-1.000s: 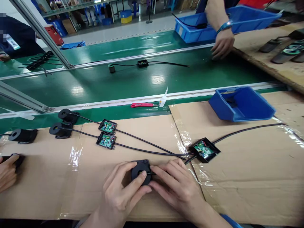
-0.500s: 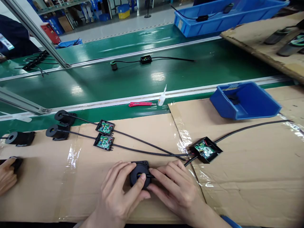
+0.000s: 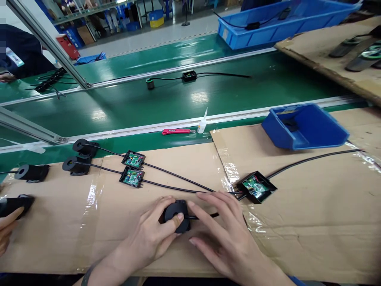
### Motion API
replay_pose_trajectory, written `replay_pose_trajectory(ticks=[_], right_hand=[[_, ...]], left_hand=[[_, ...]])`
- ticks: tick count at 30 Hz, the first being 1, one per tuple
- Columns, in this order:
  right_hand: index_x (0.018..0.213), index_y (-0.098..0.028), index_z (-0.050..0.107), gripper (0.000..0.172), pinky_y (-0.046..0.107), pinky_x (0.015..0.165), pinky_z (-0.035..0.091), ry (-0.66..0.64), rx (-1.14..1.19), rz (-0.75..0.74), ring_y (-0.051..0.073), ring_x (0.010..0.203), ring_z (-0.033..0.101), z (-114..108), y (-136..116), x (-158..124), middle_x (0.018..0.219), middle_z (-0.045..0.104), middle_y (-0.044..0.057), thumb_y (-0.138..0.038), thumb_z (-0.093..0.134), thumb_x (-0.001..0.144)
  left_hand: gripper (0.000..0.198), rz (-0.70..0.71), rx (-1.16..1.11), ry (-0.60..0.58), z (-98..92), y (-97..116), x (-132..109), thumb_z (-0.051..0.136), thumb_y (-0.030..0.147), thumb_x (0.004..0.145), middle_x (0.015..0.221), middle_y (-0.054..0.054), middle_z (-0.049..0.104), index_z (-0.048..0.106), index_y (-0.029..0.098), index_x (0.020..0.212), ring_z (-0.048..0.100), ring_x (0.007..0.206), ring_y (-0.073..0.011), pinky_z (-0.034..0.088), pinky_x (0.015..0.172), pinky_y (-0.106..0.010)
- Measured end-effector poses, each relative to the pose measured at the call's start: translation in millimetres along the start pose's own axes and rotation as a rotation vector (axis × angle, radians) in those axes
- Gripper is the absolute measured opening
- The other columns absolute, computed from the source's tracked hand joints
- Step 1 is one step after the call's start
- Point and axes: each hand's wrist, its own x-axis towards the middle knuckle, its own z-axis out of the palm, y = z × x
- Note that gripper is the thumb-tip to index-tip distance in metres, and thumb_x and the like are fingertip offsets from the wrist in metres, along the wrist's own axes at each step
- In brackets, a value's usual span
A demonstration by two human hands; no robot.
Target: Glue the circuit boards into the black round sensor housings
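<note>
A round black plastic housing [image 3: 172, 211] with a square base sits on the cardboard in front of me. My left hand [image 3: 153, 232] is closed around it, the thumb pressing on its face near the centre hole. From its right side a black cable [image 3: 193, 217] runs toward an open black box with a green circuit board [image 3: 257, 187]; part of it is hidden behind my fingers. My right hand [image 3: 228, 234] hovers over that cable with thumb and fingers spread, holding nothing. Two more open circuit-board boxes [image 3: 133, 159] lie further left, wired to black cylindrical housings [image 3: 76, 165].
A blue bin [image 3: 306, 127] stands at the right. A red utility knife [image 3: 178, 131] and a small white bottle [image 3: 202, 122] lie along the green conveyor [image 3: 127, 105], which carries another wired part [image 3: 189, 76]. At the left edge, another person's hand [image 3: 7, 228] holds a black part.
My right hand has let go beside the housing, its fingers spreading and moving right, so more cable shows. My left hand keeps its hold. The part on the conveyor has shifted slightly right.
</note>
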Motion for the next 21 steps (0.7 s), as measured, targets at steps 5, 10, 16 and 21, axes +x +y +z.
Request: replay_pose_trajectory(ticks=[5, 10, 16, 21], right_hand=[[0.115, -0.019, 0.059, 0.023, 0.027, 0.07, 0.054, -0.12, 0.247, 0.335, 0.016, 0.079, 0.065, -3.1, -12.3, -22.2, 0.095, 0.066, 0.008, -0.021, 0.052, 0.093], [0.141, -0.017, 0.045, 0.065, 0.046, 0.108, 0.041, -0.32, 0.744, 0.78, 0.027, 0.128, 0.051, 16.2, -25.5, -20.2, 0.135, 0.056, 0.015, -0.059, 0.042, 0.092], [0.142, -0.019, 0.047, 0.09, 0.047, 0.118, 0.021, -0.274, 1.032, 0.935, 0.029, 0.139, 0.036, 26.8, -28.2, -9.5, 0.148, 0.045, 0.013, -0.08, 0.047, 0.076], [0.136, -0.017, 0.054, 0.081, 0.052, 0.115, 0.027, -0.317, 0.941, 0.839, 0.031, 0.132, 0.045, 19.2, -24.7, -9.4, 0.139, 0.054, 0.015, -0.075, 0.049, 0.079]], left_hand=[[0.035, -0.055, -0.102, 0.12, 3.6, 7.1, 3.0, 0.064, 0.007, 0.083, 0.113, -0.019, 0.059, 0.056, 0.013, 0.117, 0.06, 0.106, -0.0248, 0.06, 0.083, -0.039], [0.036, 0.024, 0.001, 0.335, 10.2, 26.9, 3.5, 0.057, -0.002, 0.082, 0.121, -0.021, 0.052, 0.058, 0.01, 0.116, 0.055, 0.116, -0.03, 0.057, 0.089, -0.049], [0.033, -0.081, 0.025, 0.331, 0.2, 44.3, 0.5, 0.063, 0.014, 0.085, 0.117, -0.017, 0.06, 0.06, 0.015, 0.117, 0.06, 0.112, -0.0263, 0.058, 0.091, -0.04], [0.048, -0.51, -0.493, 0.027, -21.1, 37.9, 6.2, 0.052, 0.037, 0.094, 0.132, -0.013, 0.059, 0.047, 0.02, 0.139, 0.058, 0.121, -0.0243, 0.051, 0.102, -0.042]])
